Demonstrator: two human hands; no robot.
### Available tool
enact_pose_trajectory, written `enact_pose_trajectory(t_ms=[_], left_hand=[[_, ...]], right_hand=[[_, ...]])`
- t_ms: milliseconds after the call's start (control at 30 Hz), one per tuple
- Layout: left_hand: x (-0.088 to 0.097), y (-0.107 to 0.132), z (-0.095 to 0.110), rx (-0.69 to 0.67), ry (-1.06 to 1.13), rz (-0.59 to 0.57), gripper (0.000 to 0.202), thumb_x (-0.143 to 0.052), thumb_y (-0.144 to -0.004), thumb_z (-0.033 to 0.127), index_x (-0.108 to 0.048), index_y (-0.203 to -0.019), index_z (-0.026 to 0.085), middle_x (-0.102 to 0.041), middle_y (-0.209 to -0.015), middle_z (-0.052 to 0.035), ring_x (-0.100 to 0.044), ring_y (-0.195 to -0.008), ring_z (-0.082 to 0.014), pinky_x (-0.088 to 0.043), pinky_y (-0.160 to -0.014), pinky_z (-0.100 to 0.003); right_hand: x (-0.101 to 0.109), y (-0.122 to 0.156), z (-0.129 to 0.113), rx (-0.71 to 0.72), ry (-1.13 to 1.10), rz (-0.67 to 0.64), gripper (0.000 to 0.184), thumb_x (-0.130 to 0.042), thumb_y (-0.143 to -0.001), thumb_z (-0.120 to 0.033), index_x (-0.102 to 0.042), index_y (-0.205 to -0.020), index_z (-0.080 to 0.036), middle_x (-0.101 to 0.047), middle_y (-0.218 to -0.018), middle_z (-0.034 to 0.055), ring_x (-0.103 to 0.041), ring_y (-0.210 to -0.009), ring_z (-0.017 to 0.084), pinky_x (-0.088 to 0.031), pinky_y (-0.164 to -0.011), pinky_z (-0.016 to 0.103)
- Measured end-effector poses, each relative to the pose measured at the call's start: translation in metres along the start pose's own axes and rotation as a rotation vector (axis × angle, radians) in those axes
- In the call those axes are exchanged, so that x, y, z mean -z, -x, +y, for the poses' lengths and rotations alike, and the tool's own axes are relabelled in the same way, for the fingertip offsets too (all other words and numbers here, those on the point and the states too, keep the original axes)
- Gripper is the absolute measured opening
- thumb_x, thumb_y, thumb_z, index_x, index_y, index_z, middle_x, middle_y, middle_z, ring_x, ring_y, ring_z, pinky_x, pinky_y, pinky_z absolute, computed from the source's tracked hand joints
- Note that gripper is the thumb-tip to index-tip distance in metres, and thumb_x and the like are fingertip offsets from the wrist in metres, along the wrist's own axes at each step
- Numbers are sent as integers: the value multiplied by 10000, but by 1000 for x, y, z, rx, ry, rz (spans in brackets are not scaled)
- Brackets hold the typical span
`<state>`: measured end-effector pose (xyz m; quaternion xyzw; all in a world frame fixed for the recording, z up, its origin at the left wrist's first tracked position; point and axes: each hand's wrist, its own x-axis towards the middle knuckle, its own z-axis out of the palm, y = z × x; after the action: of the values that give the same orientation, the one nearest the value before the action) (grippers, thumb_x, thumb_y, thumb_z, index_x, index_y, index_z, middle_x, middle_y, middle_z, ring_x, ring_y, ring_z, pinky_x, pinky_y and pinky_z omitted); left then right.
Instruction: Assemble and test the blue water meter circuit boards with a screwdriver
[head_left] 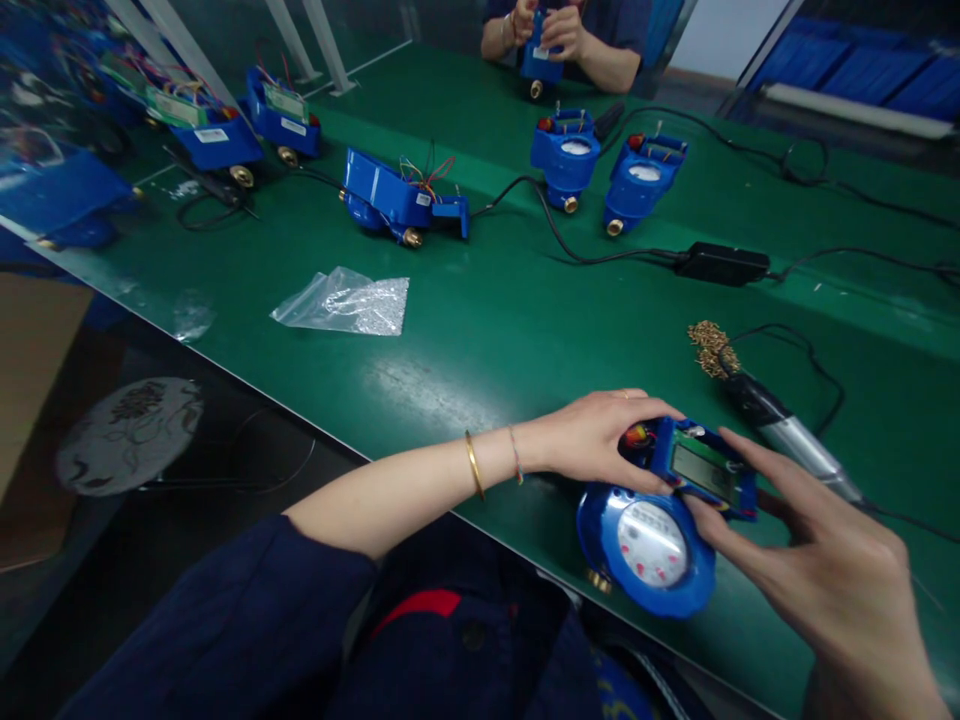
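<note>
A blue water meter (592,530) with a round white dial lies near the table's front edge, below my hands. Its upper part is a blue housing (658,465) that carries a green circuit board with a grey display (705,470). My left hand (600,437) grips the housing's left side, thumb in front and fingers behind. On the right end, my right hand (817,540) holds the same housing between thumb and fingers. A red and yellow part shows beside my left fingertips. Some fingers of both hands are hidden behind the housing.
An electric screwdriver (799,440) with its cord lies right of the meter, its tip at a pile of brass screws (712,348). A clear plastic bag (349,302), several other blue meters (570,160) and a black adapter (721,263) lie farther back. Across the table, another person's hands (559,35) hold a meter.
</note>
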<state>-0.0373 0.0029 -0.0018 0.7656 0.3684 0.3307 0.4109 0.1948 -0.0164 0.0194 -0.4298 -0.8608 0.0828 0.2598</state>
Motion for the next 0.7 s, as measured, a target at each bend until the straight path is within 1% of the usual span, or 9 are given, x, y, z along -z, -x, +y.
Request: enact_pose_trajectory(t_ms=[67,167,200,267,333,400,500,600,700], left_hand=[[0,0,1,-30,-14,6,546,-778,-766,359,-615,-1247,159,-666,-1096,-107,-643,-1022,-269,-506,-897,-352],[7,-1,1,-50,-30,-51,437,-731,-807,286,-620,-1214,172,-678,-1147,-108,-643,-1062,-264,-494,-929,-357],[9,-2,0,-61,-30,-79,403,-711,-823,263,-619,-1205,170,-681,-1166,-108,-640,-1086,-261,-484,-947,-357],[12,-5,-2,-81,-11,-128,376,-687,-850,253,-605,-1205,158,-671,-1214,-117,-626,-1136,-256,-460,-986,-356],[12,-9,-3,-64,20,-146,429,-729,-834,300,-585,-1210,152,-651,-1237,-120,-608,-1164,-251,-444,-999,-343],[9,-14,-3,-5,39,-157,517,-796,-773,351,-576,-1199,157,-644,-1193,-100,-612,-1127,-244,-453,-957,-320],[3,-20,-4,46,61,-190,532,-833,-715,430,-592,-1115,174,-643,-1091,-51,-625,-1039,-232,-459,-866,-291],[0,-22,-8,30,153,-206,437,-816,-738,357,-600,-1077,185,-654,-1081,-19,-619,-1076,-214,-441,-900,-265],[-2,-21,-11,40,215,-178,431,-803,-747,323,-599,-1097,177,-665,-1061,-3,-625,-1066,-196,-434,-889,-242]], right_hand=[[0,2,2,-12,2,3,558,-636,-918,-409,-506,-1446,-286,-677,-1229,69,-705,-994,290,-558,-934,439],[-1,5,5,5,27,15,560,-646,-913,-409,-521,-1439,-265,-683,-1221,68,-708,-966,271,-571,-899,410],[-1,6,6,19,40,28,557,-653,-910,-412,-535,-1429,-251,-691,-1205,68,-710,-940,262,-578,-863,393],[-1,6,8,35,57,56,549,-658,-907,-417,-560,-1409,-217,-709,-1155,71,-714,-839,234,-583,-730,343],[-1,7,10,29,57,65,547,-658,-909,-413,-574,-1398,-183,-719,-1115,80,-697,-719,201,-547,-592,309],[-2,8,11,21,55,60,549,-661,-905,-407,-580,-1393,-168,-720,-1114,89,-667,-635,179,-516,-528,303],[-2,9,12,18,66,68,540,-673,-899,-387,-585,-1391,-182,-719,-1133,88,-654,-625,176,-527,-539,309],[-2,7,9,39,51,100,545,-699,-883,-355,-592,-1385,-169,-726,-1117,90,-675,-682,181,-550,-573,291],[-3,4,6,107,66,147,524,-748,-845,-294,-633,-1328,-128,-741,-1051,87,-683,-694,155,-555,-580,236]])
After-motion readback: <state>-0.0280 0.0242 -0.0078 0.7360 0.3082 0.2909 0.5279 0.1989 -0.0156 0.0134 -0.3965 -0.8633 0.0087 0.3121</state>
